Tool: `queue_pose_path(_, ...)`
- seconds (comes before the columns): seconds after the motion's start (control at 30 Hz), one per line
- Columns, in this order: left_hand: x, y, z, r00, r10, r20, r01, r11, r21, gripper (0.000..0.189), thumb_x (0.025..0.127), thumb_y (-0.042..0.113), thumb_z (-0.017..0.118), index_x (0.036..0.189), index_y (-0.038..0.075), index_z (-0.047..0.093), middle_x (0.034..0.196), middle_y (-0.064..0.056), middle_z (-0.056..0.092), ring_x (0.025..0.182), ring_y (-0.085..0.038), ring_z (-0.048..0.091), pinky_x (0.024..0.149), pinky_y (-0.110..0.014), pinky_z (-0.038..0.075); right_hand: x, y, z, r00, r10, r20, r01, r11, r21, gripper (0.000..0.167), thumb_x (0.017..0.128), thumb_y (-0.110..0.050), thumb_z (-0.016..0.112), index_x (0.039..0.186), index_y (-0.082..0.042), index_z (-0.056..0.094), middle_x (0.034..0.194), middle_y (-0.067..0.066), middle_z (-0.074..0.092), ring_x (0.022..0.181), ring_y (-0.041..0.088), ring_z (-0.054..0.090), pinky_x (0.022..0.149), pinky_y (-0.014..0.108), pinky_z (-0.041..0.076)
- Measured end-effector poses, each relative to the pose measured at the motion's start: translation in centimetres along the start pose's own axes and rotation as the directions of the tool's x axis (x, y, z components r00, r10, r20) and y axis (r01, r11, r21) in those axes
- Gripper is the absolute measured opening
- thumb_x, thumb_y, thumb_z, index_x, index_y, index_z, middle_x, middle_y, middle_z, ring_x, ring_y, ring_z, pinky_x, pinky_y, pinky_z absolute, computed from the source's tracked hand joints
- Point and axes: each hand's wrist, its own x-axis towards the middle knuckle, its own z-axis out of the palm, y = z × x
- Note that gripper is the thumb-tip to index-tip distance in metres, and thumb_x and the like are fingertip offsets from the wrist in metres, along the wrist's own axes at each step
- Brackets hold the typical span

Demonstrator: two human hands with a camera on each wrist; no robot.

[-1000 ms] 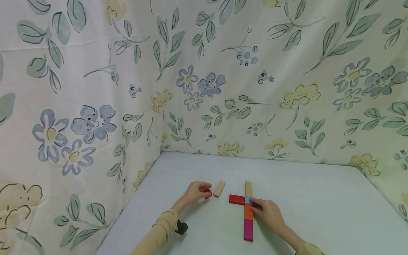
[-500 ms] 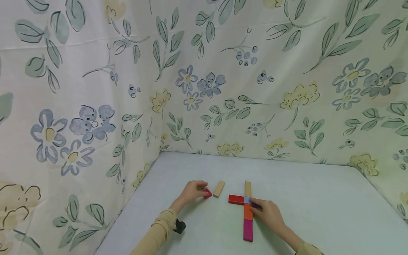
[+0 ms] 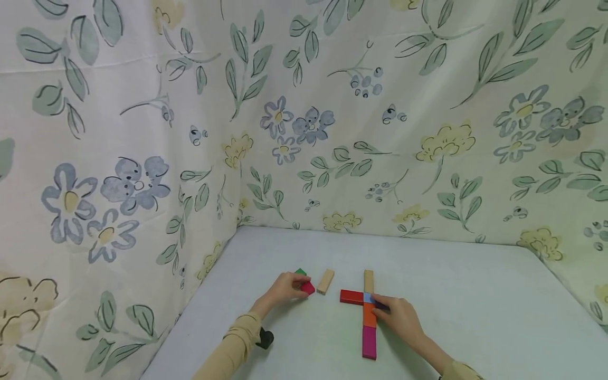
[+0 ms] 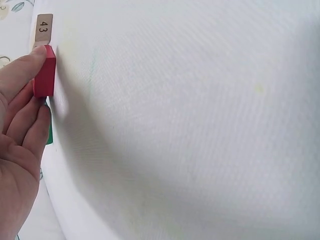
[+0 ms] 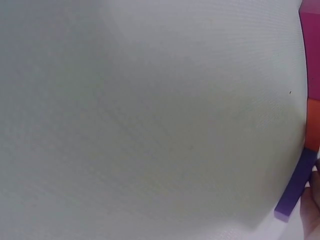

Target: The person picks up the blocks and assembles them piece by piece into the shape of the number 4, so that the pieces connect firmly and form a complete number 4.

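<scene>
My left hand (image 3: 287,286) pinches a red block (image 4: 45,75) between thumb and fingers, left of a plain wooden block (image 3: 325,282). Behind those fingers a green block (image 3: 300,272) partly shows. My right hand (image 3: 401,316) holds a dark purple block (image 5: 296,182), thumb and forefinger on either side of it. That block meets a cross-shaped row of blocks: a wooden one (image 3: 369,281) at the top, a light blue one (image 3: 368,297) in the middle, a dark red one (image 3: 351,297) to the left, an orange one (image 3: 369,315) and a magenta one (image 3: 369,343) below.
A black heart-shaped object (image 3: 266,339) lies beside the left sleeve (image 3: 233,338), partly covered by it. White cloth covers the table (image 3: 456,285). Floral curtains (image 3: 332,174) stand along its back and left side.
My left hand has shifted slightly left and down around the red block, and the green block has come into view behind it. The right hand stays at the purple block.
</scene>
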Motion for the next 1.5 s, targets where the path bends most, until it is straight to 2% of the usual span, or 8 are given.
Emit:
queue_pose_path(0.17,-0.2,0.0,0.1,1.0,-0.017,-0.008,0.017,1.0,0.014,0.043,0.077,0.006,0.076,0.117,-0.004,0.064,0.118,-0.019,0.065,0.109,-0.028,0.063,0.088,-0.03,0.052,-0.1,0.1,0.2,0.997,-0.057,-0.046,0.057,0.998,-0.005,0.036,0.073,-0.013,0.079,0.107,-0.004,0.072,0.101,0.016,0.072,0.089,0.029,0.068,0.074,0.043,0.055)
queue_pose_path(0.43,-0.6,0.3,0.2,0.997,-0.054,-0.048,0.056,0.998,0.031,0.044,0.075,0.012,0.079,0.116,-0.002,0.066,0.116,-0.016,0.067,0.103,-0.025,0.064,0.085,-0.031,0.054,0.2,0.1,0.2,0.999,0.028,0.015,-0.028,1.0,-0.003,0.035,0.077,-0.015,0.077,0.111,-0.006,0.071,0.109,0.013,0.071,0.099,0.028,0.067,0.083,0.044,0.053)
queue_pose_path(0.7,-0.9,0.4,0.6,0.996,-0.043,-0.084,0.041,0.999,-0.029,0.042,0.077,0.012,0.077,0.115,-0.002,0.066,0.116,-0.016,0.067,0.108,-0.027,0.064,0.088,-0.033,0.053,0.1,0.1,0.1,1.0,0.022,0.019,-0.022,1.0,-0.015,0.036,0.077,-0.014,0.077,0.111,-0.006,0.071,0.108,0.013,0.071,0.097,0.028,0.067,0.081,0.043,0.054)
queue_pose_path(0.87,-1.0,1.0,0.9,0.994,-0.045,-0.096,0.04,0.998,-0.056,0.042,0.078,0.014,0.077,0.115,-0.002,0.066,0.116,-0.016,0.067,0.108,-0.028,0.063,0.088,-0.033,0.053,0.1,0.2,0.2,1.0,0.014,0.007,-0.014,1.0,-0.022,0.035,0.077,-0.014,0.077,0.111,-0.007,0.071,0.107,0.013,0.071,0.097,0.028,0.068,0.081,0.043,0.054)
queue_pose_path(1.03,-0.9,1.7,1.5,0.994,-0.048,-0.096,0.04,0.995,-0.086,0.043,0.077,0.015,0.078,0.114,-0.002,0.066,0.114,-0.016,0.067,0.107,-0.028,0.064,0.088,-0.035,0.053,0.2,0.1,0.1,1.0,0.025,0.016,-0.024,1.0,-0.016,0.035,0.077,-0.015,0.077,0.111,-0.007,0.071,0.109,0.013,0.071,0.098,0.028,0.067,0.082,0.043,0.054)
queue_pose_path(1.5,-0.8,3.0,3.7,0.995,-0.053,-0.086,0.045,0.995,-0.087,0.042,0.075,0.019,0.08,0.113,0.003,0.069,0.11,-0.008,0.07,0.103,-0.02,0.065,0.087,-0.029,0.053,0.2,0.3,0.2,0.999,0.027,0.023,-0.027,1.0,-0.012,0.035,0.077,-0.015,0.077,0.111,-0.007,0.071,0.109,0.013,0.071,0.099,0.028,0.067,0.083,0.043,0.053)
